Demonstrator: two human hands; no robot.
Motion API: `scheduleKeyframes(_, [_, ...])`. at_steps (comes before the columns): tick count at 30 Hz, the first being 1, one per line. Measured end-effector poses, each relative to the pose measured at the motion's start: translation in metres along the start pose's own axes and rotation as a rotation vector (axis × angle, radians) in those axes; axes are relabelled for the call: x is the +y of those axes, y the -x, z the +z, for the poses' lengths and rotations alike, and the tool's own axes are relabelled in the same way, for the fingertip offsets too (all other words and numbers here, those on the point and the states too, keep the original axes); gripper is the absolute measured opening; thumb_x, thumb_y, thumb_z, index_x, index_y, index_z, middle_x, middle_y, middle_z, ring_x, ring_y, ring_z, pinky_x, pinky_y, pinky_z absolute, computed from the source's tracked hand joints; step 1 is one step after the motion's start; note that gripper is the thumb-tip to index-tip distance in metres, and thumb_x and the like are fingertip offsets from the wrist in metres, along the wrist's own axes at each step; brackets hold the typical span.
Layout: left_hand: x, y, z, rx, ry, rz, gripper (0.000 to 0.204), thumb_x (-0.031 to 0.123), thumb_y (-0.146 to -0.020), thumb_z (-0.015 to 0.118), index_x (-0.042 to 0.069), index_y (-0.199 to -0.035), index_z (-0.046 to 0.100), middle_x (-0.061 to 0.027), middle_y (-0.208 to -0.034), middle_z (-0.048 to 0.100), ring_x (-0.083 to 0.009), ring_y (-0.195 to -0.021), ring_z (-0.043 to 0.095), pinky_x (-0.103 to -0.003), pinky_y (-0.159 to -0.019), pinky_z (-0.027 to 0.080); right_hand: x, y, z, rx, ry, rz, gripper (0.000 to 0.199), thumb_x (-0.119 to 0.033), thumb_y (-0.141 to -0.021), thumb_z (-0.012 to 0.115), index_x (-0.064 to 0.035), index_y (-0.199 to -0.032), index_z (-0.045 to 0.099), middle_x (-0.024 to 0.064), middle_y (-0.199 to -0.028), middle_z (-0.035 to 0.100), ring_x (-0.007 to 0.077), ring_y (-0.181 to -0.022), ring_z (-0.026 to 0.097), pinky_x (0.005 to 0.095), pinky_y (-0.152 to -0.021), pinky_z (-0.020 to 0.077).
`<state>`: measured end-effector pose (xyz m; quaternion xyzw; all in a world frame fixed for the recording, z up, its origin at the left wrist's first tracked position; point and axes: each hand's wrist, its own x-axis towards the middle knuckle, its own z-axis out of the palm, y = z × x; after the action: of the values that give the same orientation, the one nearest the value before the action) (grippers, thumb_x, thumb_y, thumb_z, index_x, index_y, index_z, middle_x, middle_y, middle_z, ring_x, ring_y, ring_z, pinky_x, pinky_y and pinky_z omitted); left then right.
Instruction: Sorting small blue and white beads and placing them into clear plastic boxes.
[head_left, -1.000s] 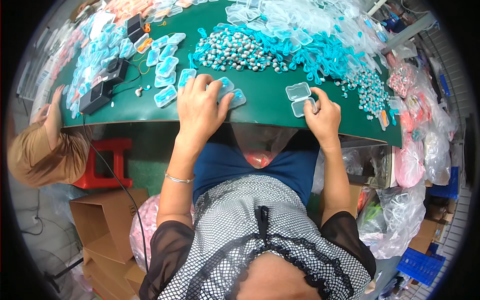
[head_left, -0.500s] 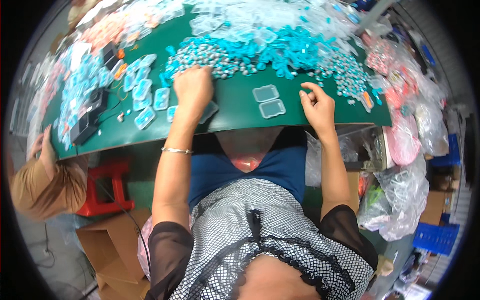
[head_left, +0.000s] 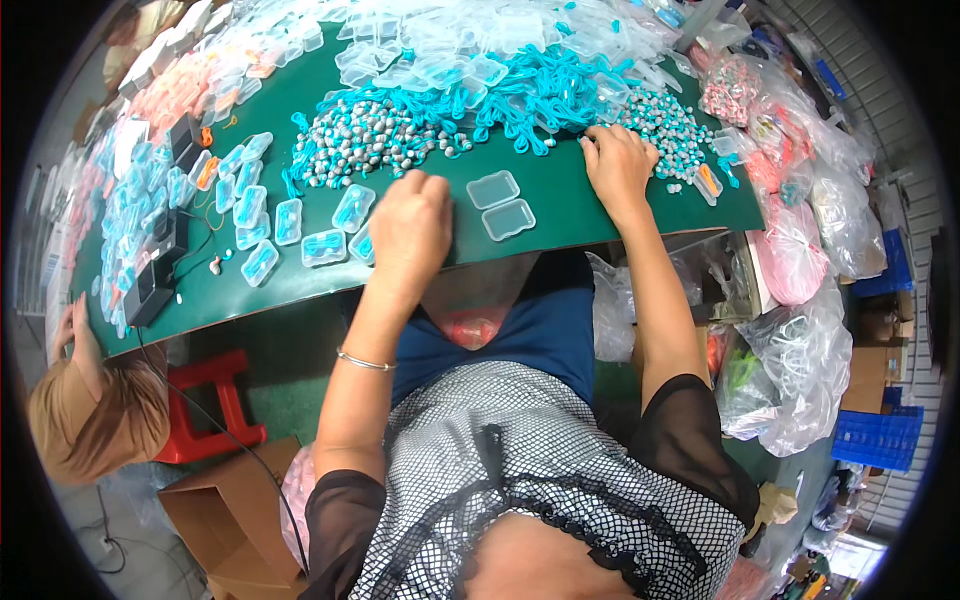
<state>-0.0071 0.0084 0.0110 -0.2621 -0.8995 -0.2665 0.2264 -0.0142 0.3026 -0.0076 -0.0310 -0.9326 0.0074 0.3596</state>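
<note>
My left hand (head_left: pixel 412 222) is closed over the green table (head_left: pixel 400 275), right beside several small clear cases (head_left: pixel 354 208) with blue pieces inside; whatever its fingers hold is hidden. An open clear plastic case (head_left: pixel 509 220) lies flat between my hands, its two halves spread apart with nothing in them. My right hand (head_left: pixel 618 165) reaches the near edge of a heap of teal cords (head_left: pixel 545 90). Its fingers are curled down, and I cannot make out what they pinch. Grey and teal beads (head_left: pixel 365 140) are piled behind my left hand, and smaller beads (head_left: pixel 675 135) lie beyond my right.
Clear cases (head_left: pixel 400 25) are heaped at the back. Small black boxes (head_left: pixel 150 297) with a cable stand at the left, near a co-worker's arm (head_left: pixel 85 345). An orange-and-white tool (head_left: pixel 708 182) lies at the right, by bagged goods (head_left: pixel 797 262). A red stool (head_left: pixel 205 410) stands below.
My right hand has moved forward to the cord heap. My left hand has drawn back from the bead pile toward me, to the right of the filled cases. The view has shifted slightly.
</note>
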Motion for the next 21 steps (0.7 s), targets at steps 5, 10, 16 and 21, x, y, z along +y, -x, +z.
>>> scheduleKeyframes(5, [0.007,0.013,0.008,-0.048,0.074,-0.054,0.013,0.010,-0.078,0.070,0.004,-0.083,0.059,-0.0133,-0.081,0.058,-0.0346,-0.078,0.063,-0.046,-0.065,0.051,-0.011,0.005,-0.014,-0.109,-0.104,0.009,0.006,-0.017,-0.081,0.070,-0.0140,-0.086,0.071,-0.0001,-0.084,0.068,0.0205,-0.084,0.063,0.0427,-0.084,0.0356])
scheduleKeyframes(10, [0.013,0.011,0.005,-0.060,0.162,-0.183,0.012,0.010,-0.078,0.070,0.003,-0.080,0.060,-0.0148,-0.082,0.060,-0.0370,-0.079,0.064,-0.048,-0.067,0.052,-0.016,0.020,-0.018,-0.108,-0.203,-0.037,0.007,-0.014,-0.079,0.071,-0.0147,-0.086,0.069,-0.0003,-0.078,0.067,0.0193,-0.081,0.063,0.0406,-0.082,0.0361])
scheduleKeyframes(16, [0.019,0.013,0.006,-0.131,0.202,-0.231,0.009,0.009,-0.080,0.070,0.003,-0.086,0.066,-0.0158,-0.086,0.063,-0.0372,-0.081,0.065,-0.048,-0.069,0.052,-0.022,0.018,-0.021,-0.109,-0.272,-0.018,0.006,-0.010,-0.078,0.071,-0.0111,-0.082,0.068,0.0012,-0.073,0.066,0.0204,-0.072,0.063,0.0390,-0.078,0.0421])
scheduleKeyframes(21, [0.036,0.017,0.007,-0.096,0.524,-0.243,0.012,0.012,-0.080,0.071,0.003,-0.088,0.068,-0.0147,-0.087,0.064,-0.0356,-0.079,0.065,-0.045,-0.068,0.052,-0.068,0.036,-0.056,-0.248,-0.740,-0.039,0.007,-0.008,-0.076,0.071,-0.0090,-0.081,0.068,0.0022,-0.073,0.066,0.0189,-0.068,0.064,0.0357,-0.072,0.0452])
